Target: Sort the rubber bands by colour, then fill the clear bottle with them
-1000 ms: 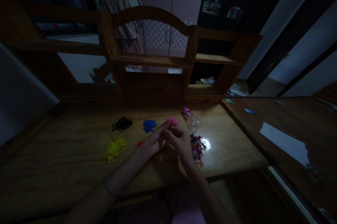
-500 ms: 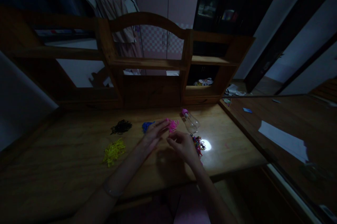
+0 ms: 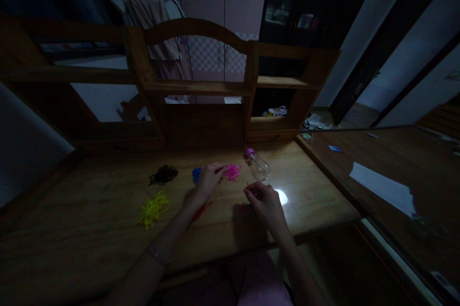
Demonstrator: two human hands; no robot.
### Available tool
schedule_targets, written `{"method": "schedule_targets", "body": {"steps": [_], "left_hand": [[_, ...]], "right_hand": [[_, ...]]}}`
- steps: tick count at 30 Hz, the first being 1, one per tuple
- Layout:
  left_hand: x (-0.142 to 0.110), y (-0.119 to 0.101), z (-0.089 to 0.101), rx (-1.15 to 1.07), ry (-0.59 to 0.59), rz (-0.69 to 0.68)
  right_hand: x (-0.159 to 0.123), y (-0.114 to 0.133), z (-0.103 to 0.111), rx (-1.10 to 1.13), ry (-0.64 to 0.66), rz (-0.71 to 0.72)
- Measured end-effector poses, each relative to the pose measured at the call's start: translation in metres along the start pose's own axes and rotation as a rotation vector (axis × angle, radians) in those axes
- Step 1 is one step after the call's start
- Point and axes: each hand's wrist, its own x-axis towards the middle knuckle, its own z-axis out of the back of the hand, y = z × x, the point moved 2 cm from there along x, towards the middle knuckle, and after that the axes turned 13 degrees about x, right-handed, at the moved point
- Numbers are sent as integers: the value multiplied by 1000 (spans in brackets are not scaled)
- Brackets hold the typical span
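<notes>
My left hand [image 3: 209, 180] reaches over the desk with its fingers stretched out, the tips at the edge of a pile of pink rubber bands [image 3: 233, 171]. Partly behind that hand lies a blue pile [image 3: 196, 174]; a red pile [image 3: 203, 210] shows beside the forearm. My right hand [image 3: 264, 199] is closed in a pinch above the desk, a thin reddish band [image 3: 247, 184] just showing at its fingertips. It largely hides the mixed-colour pile. Farther left are a black pile [image 3: 163, 175] and a yellow pile [image 3: 154, 209].
A clear bottle with a pink cap [image 3: 258, 164] lies behind my right hand. The wooden desk [image 3: 108, 200] has a shelf unit [image 3: 201, 86] along its back. To the right, a lower brown surface holds white paper [image 3: 381, 188] and a small blue card [image 3: 334, 148].
My right hand has moved right, away from my left hand, and now covers the mixed-colour pile. My left hand has shifted slightly left, and the red pile beside its forearm has come into view.
</notes>
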Motion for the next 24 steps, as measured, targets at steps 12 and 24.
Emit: {"method": "schedule_targets", "body": {"steps": [12, 24], "left_hand": [[19, 22, 65, -281, -329, 61], [-4, -6, 27, -7, -111, -54]], "right_hand": [[-34, 17, -82, -188, 367, 138], [-5, 1, -2, -160, 49, 110]]}}
